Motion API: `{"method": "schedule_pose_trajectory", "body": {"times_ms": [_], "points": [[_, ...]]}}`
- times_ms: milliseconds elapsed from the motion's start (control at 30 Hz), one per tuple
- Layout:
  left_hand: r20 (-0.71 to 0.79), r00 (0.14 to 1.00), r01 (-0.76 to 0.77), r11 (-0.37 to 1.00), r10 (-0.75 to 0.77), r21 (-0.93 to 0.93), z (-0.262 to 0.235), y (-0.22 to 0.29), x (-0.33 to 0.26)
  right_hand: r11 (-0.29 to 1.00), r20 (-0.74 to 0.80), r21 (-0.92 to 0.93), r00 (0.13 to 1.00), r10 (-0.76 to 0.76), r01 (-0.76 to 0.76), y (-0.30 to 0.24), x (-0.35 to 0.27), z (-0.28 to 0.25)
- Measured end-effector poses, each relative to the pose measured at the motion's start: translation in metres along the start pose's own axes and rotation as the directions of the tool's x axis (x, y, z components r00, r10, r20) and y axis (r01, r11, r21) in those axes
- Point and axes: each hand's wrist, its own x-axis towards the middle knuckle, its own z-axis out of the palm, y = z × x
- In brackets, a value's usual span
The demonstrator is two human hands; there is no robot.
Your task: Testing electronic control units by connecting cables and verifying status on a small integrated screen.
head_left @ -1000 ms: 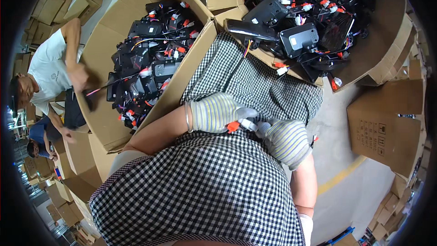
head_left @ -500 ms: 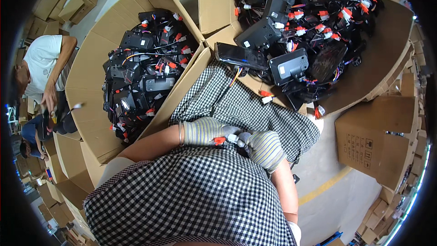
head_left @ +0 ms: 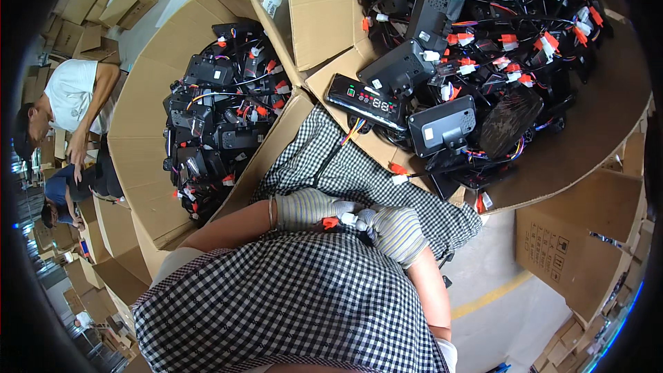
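Note:
My left hand [head_left: 307, 208], in a striped knit glove, is closed at my lap with a red connector [head_left: 330, 222] and a white connector [head_left: 349, 220] at its fingertips. Close against it, my gloved right hand [head_left: 397, 231] pinches at the white connector from the other side, with dark wire below. Fingers hide much of the join. Beyond the hands, a black display unit [head_left: 366, 102] rests on the near edge of the right box, its front lit with red and green signs. Coloured wires [head_left: 353, 131] hang from it toward my checked apron [head_left: 276, 290].
The right carton [head_left: 587, 145] is heaped with black display units, wires and red and white connectors. A second carton [head_left: 141, 97] at left holds a similar heap. Another carton [head_left: 566, 242] stands at far right. Two people [head_left: 76, 97] work at the left.
The display unit on the box edge was dark and is now lit. My hands have drawn closer together around the connectors. The whole view has shifted slightly.

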Motion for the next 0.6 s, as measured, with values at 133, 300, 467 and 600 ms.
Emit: {"method": "schedule_pose_trajectory", "body": {"times_ms": [133, 300, 467, 600], "points": [[0.064, 0.956, 0.284, 0.957, -0.287, 0.056, -0.022, 0.014, 0.004, 0.965, -0.18, -0.093, 0.957, 0.226, -0.245, 0.01, -0.004, -0.01], [-0.152, 0.923, 0.329, 0.931, -0.352, -0.158, -0.025, 0.016, -0.003, 0.73, -0.371, -0.282, 0.773, 0.515, -0.622, 0.038, 0.0, -0.029], [-0.146, 0.938, 0.29, 0.942, -0.314, -0.166, -0.025, 0.016, 0.018, 0.741, -0.093, -0.465, 0.86, 0.502, -0.484, 0.063, 0.008, -0.024], [-0.156, 0.938, 0.251, 0.918, -0.309, -0.308, -0.018, 0.017, 0.021, 0.869, -0.278, -0.262, 0.896, 0.347, -0.419, 0.041, -0.014, -0.04]]}}
